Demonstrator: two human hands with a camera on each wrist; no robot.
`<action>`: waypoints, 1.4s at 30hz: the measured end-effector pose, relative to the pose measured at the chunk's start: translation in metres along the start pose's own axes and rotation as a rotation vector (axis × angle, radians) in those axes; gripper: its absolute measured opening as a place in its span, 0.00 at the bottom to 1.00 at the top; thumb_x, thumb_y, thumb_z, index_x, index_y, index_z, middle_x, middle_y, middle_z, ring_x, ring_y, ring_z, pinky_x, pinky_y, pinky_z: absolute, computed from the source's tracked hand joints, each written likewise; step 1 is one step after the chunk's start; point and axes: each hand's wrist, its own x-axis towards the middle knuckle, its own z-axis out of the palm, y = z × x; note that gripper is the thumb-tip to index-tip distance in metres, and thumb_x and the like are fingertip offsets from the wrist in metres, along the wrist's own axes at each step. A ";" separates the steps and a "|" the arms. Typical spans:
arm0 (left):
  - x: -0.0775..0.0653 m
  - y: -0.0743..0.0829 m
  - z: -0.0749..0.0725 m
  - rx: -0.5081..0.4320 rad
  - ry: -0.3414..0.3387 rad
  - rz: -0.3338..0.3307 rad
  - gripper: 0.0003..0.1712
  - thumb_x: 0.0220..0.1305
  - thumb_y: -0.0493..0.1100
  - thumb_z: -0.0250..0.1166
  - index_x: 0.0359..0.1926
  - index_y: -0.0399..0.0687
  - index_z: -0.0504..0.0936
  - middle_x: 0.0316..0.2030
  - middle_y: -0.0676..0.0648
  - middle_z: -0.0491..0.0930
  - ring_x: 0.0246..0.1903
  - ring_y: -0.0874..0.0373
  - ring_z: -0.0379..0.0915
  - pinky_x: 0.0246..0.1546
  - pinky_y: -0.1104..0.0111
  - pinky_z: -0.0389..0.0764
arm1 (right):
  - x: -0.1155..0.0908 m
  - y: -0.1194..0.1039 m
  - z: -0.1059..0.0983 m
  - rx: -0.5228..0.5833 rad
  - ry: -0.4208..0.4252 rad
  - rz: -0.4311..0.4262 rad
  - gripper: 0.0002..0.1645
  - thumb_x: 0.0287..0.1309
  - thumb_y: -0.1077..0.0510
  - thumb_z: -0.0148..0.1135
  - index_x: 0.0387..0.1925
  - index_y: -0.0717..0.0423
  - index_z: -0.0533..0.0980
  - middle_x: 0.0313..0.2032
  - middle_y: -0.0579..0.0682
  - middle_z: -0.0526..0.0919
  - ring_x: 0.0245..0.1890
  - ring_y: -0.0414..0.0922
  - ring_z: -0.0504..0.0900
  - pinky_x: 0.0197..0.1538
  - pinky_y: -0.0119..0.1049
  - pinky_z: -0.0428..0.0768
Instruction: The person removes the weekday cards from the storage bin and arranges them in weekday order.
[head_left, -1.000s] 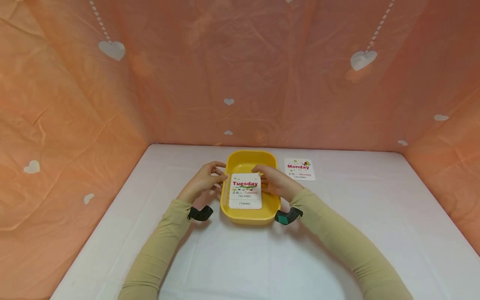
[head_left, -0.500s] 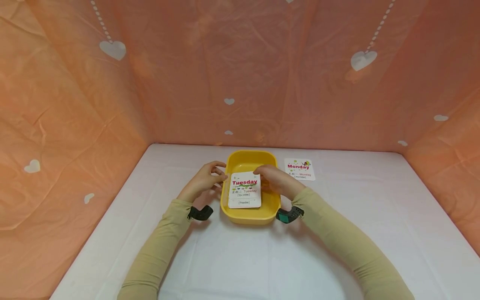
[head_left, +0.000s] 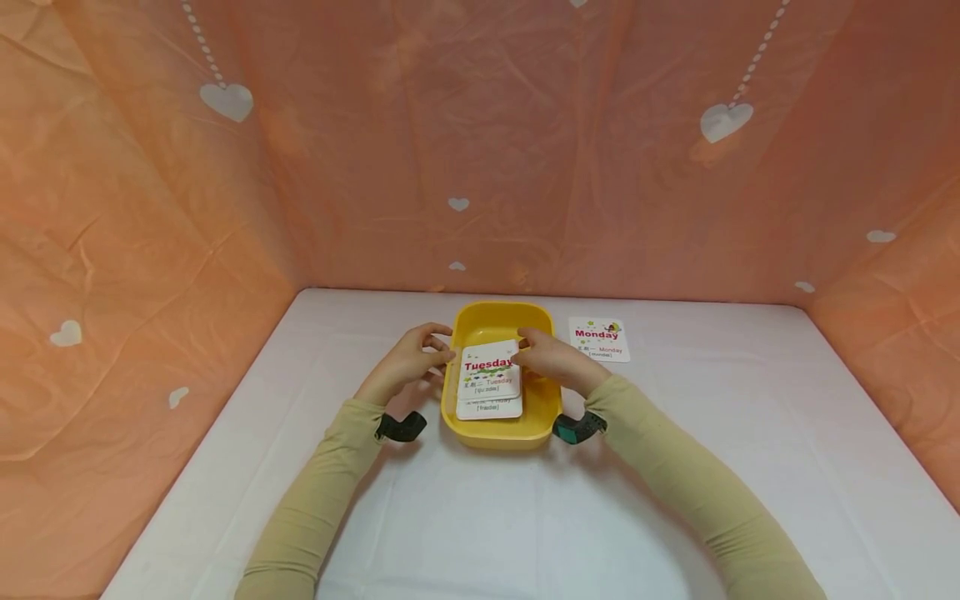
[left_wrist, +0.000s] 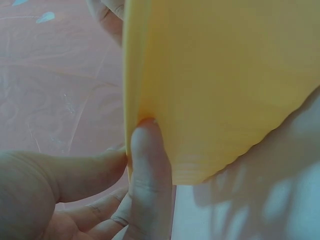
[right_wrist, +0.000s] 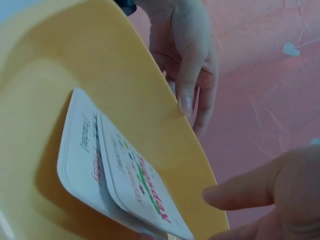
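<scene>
A yellow plastic box (head_left: 540,421) stands on the table, its long side running away from me. My left hand (head_left: 408,362) holds its left rim; in the left wrist view, thumb and a finger meet at the edge of the wall. Inside lies a stack of white flash cards, with a "Tuesday" card (head_left: 486,382) on top and a "Friday" card (head_left: 489,411) showing below it. My right hand (head_left: 555,358) reaches over the right rim and pinches the Tuesday card at its right edge. In the right wrist view, that card (right_wrist: 137,177) sits tilted, and part of the grip is cut off.
A "Monday" flash card (head_left: 600,340) lies face up on the white table (head_left: 480,517), right of the box. Orange cloth walls (head_left: 405,167) with white hearts enclose the table at the back and both sides.
The Tuesday card has shifted away from me over the Friday card, showing more of the Friday print. My right thumb has come over its edge. The left hand has stayed in place.
</scene>
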 end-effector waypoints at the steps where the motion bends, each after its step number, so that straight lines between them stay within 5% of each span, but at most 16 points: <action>1: 0.000 0.000 0.000 -0.001 0.000 -0.001 0.27 0.66 0.36 0.61 0.64 0.38 0.65 0.42 0.36 0.74 0.26 0.52 0.79 0.36 0.54 0.82 | 0.000 0.000 -0.001 -0.013 0.000 -0.002 0.39 0.66 0.62 0.52 0.72 0.65 0.47 0.66 0.65 0.58 0.55 0.56 0.72 0.60 0.49 0.70; 27: 0.000 0.001 0.000 -0.006 -0.001 0.009 0.27 0.66 0.34 0.61 0.63 0.38 0.66 0.41 0.36 0.74 0.25 0.53 0.79 0.35 0.53 0.82 | 0.014 -0.006 -0.006 -0.094 0.033 -0.051 0.26 0.61 0.65 0.60 0.58 0.69 0.66 0.42 0.58 0.73 0.33 0.48 0.77 0.43 0.41 0.80; 42: 0.000 0.001 0.000 -0.002 -0.010 0.012 0.27 0.65 0.33 0.61 0.64 0.36 0.65 0.41 0.37 0.74 0.28 0.53 0.78 0.36 0.54 0.82 | 0.015 -0.009 -0.007 -0.076 0.033 -0.060 0.21 0.57 0.70 0.62 0.53 0.68 0.68 0.34 0.57 0.72 0.26 0.46 0.78 0.38 0.41 0.82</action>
